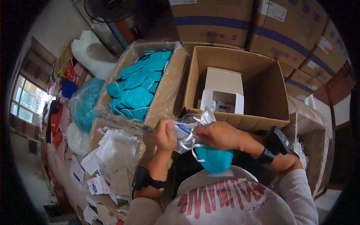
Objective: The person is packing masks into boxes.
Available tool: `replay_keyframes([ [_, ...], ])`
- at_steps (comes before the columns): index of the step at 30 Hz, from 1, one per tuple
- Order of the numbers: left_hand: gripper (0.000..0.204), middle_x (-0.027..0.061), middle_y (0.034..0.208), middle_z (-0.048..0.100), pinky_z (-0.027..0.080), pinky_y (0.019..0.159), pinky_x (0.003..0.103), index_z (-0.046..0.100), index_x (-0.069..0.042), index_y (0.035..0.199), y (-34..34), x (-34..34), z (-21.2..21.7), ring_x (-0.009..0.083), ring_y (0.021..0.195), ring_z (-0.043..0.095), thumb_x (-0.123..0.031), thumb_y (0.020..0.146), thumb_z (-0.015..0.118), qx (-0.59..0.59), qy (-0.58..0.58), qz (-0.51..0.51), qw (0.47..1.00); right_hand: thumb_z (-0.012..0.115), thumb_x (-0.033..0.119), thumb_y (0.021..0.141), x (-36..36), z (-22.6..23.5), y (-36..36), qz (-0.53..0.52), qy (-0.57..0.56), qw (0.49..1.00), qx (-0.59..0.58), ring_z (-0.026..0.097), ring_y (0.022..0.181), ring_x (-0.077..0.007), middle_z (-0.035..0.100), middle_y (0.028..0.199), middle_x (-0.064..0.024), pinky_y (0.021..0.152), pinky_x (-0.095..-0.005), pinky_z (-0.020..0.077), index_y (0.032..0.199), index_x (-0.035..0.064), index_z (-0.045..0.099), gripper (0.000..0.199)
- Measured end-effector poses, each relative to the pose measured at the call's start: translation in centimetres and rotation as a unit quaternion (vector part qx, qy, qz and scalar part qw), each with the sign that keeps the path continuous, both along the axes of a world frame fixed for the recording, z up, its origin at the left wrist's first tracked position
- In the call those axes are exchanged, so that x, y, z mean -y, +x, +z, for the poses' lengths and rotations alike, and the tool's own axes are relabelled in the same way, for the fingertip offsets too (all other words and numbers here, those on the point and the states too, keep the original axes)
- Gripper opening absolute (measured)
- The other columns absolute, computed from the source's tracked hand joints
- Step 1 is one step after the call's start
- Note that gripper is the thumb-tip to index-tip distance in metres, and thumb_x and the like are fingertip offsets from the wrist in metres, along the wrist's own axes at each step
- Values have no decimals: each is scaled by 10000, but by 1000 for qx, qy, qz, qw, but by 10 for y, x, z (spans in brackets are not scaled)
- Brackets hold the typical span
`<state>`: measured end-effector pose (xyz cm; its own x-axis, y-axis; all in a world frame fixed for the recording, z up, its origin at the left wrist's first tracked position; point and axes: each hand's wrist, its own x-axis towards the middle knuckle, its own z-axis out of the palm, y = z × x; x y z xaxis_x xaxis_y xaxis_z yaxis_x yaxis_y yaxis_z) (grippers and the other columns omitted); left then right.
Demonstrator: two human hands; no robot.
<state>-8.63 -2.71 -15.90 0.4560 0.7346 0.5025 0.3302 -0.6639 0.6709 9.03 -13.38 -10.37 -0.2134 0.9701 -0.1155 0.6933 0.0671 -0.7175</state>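
My left hand [165, 137] is closed on the side of a clear plastic bag [180, 132] with blue and white print, held in front of my chest. My right hand [217, 135] is closed beside it, fingers pinched at the bag's mouth. White elastic straps loop down from those fingers to a teal cup-shaped face mask [214, 159], which hangs under my right hand. The right hand partly covers the mask's upper edge. Just beyond both hands, a white carton [224, 83] with its lid up stands inside a large cardboard box [262, 69]; small printed packs lie in it.
A plastic-lined box [176, 77] at the left is heaped with teal masks [140, 86]. Nearer on the left lie white bags and printed cards [98, 184]. Stacked sealed cartons [212, 22] line the back. Another open box [313, 146] stands at the right.
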Motion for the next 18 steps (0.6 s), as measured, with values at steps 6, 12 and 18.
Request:
replay_keyframes([
  [6,218,174,811,578,448,661,359,531,-15,908,4,2,1,319,746,574,-195,884,411,10,-17,4,1000,500,215,880,-12,-35,8,-33,-90,935,-341,542,736,-121,596,789,-95,685,-288,441,964,44,563,201],
  [12,127,147,725,555,423,590,380,533,-26,812,11,2,-9,331,671,543,-140,836,483,32,54,-66,996,590,221,824,-7,-21,1,-84,-7,995,-44,534,672,-119,573,707,-111,636,-282,433,995,48,557,246],
  [18,127,156,736,565,430,609,387,533,-12,829,9,6,-12,344,687,551,-117,843,465,50,-7,-5,999,566,229,819,-12,-35,3,-128,75,977,-151,581,719,-282,592,766,-167,638,-362,447,915,31,569,220],
])
